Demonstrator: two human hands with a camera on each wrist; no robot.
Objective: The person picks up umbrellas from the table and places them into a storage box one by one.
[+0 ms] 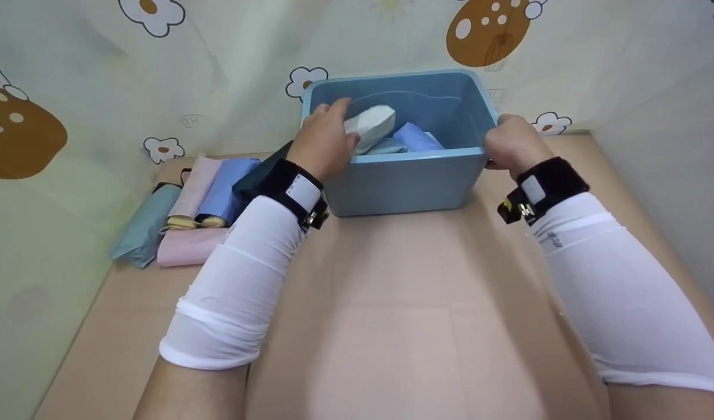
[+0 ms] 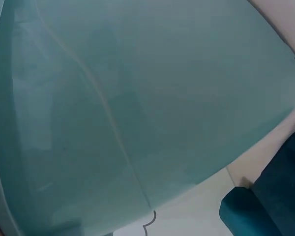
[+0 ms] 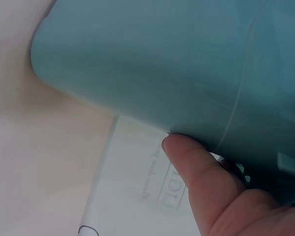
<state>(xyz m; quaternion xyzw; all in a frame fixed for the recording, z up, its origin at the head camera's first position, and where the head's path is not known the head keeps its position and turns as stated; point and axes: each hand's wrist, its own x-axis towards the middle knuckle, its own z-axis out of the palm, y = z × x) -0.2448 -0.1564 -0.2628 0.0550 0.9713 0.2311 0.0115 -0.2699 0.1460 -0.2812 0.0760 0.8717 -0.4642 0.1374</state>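
Note:
A blue-grey plastic bin (image 1: 401, 185) stands near the back wall. At its left rim, my left hand (image 1: 323, 140) holds a pale rolled cloth (image 1: 373, 127) between thumb and fingers; some fingers are hidden. A blue rolled cloth (image 1: 415, 137) and a grey-green cloth (image 1: 387, 146) lie inside the bin. My right hand (image 1: 515, 141) grips the bin's right rim. The right wrist view shows the right thumb (image 3: 189, 155) against the outer wall (image 3: 152, 64). In the left wrist view, the bin's outer wall (image 2: 152, 98) fills most of the picture.
Left of the bin lie several rolled bundles: a green one (image 1: 146, 227), a light pink one (image 1: 196, 185), a blue one (image 1: 226, 188), a lower pink one (image 1: 191, 247) and a dark teal one (image 1: 258, 179). A patterned wall sheet (image 1: 234, 70) hangs behind the tan tabletop (image 1: 386, 309).

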